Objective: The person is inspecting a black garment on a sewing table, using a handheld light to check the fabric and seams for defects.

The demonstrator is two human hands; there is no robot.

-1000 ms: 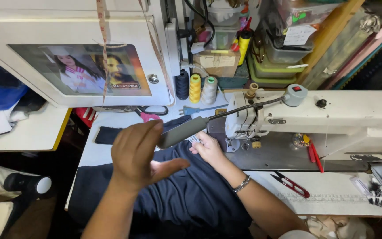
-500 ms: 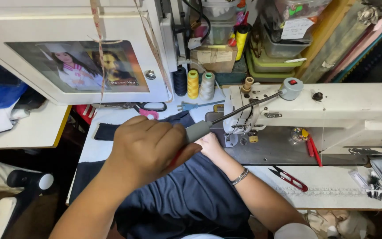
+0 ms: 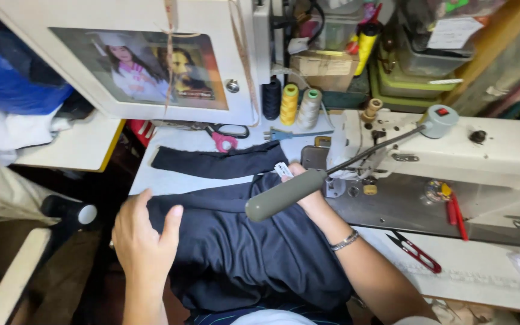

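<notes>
While left hand (image 3: 142,241) lies open, flat on dark fabric (image 3: 242,253) at lower centre: best smoothed taut; right hand (image 3: 301,180), behind grey lever (image 3: 287,194), grip indiscernible.

white worktable (image 3: 482,271), white cabinet (image 3: 121,18) with framed picture (image 3: 145,69), cluttered shelves (image 3: 392,54) behind, dark floor (image 3: 100,180) at left

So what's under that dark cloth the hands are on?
The dark cloth lies on the pale table, bare just past its far edge. The left hand rests on its near left side. The right hand is half covered by the grey lamp arm. Beneath the cloth's middle nothing shows.
</notes>
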